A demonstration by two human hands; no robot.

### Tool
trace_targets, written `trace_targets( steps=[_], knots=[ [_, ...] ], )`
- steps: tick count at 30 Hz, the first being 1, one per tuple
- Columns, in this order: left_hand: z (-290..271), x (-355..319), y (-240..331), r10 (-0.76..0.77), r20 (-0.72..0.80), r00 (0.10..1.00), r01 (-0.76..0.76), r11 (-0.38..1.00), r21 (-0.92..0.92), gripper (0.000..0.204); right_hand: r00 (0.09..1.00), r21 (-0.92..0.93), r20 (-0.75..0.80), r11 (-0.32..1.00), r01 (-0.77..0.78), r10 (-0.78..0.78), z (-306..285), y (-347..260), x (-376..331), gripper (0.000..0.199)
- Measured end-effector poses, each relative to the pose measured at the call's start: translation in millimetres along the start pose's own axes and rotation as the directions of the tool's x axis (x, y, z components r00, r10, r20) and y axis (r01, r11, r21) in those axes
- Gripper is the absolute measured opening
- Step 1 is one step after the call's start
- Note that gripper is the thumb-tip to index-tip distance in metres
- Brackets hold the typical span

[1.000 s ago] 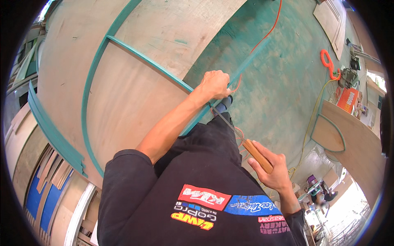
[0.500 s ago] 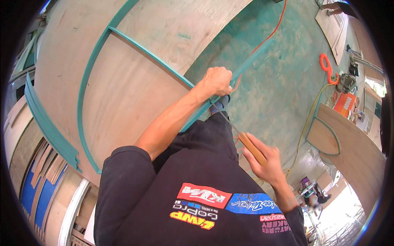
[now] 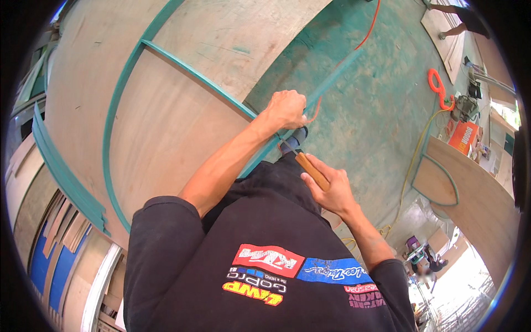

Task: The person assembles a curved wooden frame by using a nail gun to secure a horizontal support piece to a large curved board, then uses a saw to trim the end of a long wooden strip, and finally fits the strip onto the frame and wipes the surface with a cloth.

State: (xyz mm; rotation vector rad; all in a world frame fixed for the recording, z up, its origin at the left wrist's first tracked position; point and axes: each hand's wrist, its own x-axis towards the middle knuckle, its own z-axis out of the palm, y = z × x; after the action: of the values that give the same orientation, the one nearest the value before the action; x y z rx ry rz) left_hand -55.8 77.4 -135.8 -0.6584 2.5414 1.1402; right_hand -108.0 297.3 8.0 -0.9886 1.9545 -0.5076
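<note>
My left hand [image 3: 286, 110] is closed over a long thin teal strip [image 3: 337, 72], which slants from beside my thigh up over the floor. Closed on the brown wooden handle of a handsaw [image 3: 315, 170], my right hand [image 3: 334, 191] is just below and to the right of the left. The saw's narrow grey blade meets the strip close to the left wrist; most of the blade is hidden. Beside the left hand, a teal crosspiece [image 3: 199, 76] runs over a large plywood panel [image 3: 160, 116] to a curved teal rib [image 3: 113, 122].
Several teal strips [image 3: 63, 166] lie stacked at the left. An orange cable [image 3: 368, 33] crosses the green-stained floor [image 3: 376, 122]. A yellow hose [image 3: 412, 166], an orange coil [image 3: 436, 83] and another plywood panel [image 3: 475, 182] are at the right. Another person's legs [image 3: 456, 19] show at top right.
My right hand has pushed the handsaw up and left, bringing its handle closer to the strip and leaving less blade showing. The left hand keeps its grip on the strip.
</note>
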Motion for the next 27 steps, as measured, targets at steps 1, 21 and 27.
trace_targets(
  steps=[1,21,27],
  knots=[
    [1,1,2,0.007,-0.002,1.0,-0.007,1.0,0.004,0.025,1.0,0.006,0.001,1.0,0.011,-0.011,4,0,8,0.046],
    [-1,-4,-1,-0.03,-0.008,1.0,0.03,0.999,-0.04,0.027,1.0,0.028,0.004,1.0,0.006,-0.006,-32,-18,-46,0.05],
    [5,-3,-6,0.022,-0.054,0.998,-0.023,0.999,-0.026,0.026,0.999,0.005,0.02,1.0,-0.026,0.026,-5,-10,-9,0.05]
  ],
)
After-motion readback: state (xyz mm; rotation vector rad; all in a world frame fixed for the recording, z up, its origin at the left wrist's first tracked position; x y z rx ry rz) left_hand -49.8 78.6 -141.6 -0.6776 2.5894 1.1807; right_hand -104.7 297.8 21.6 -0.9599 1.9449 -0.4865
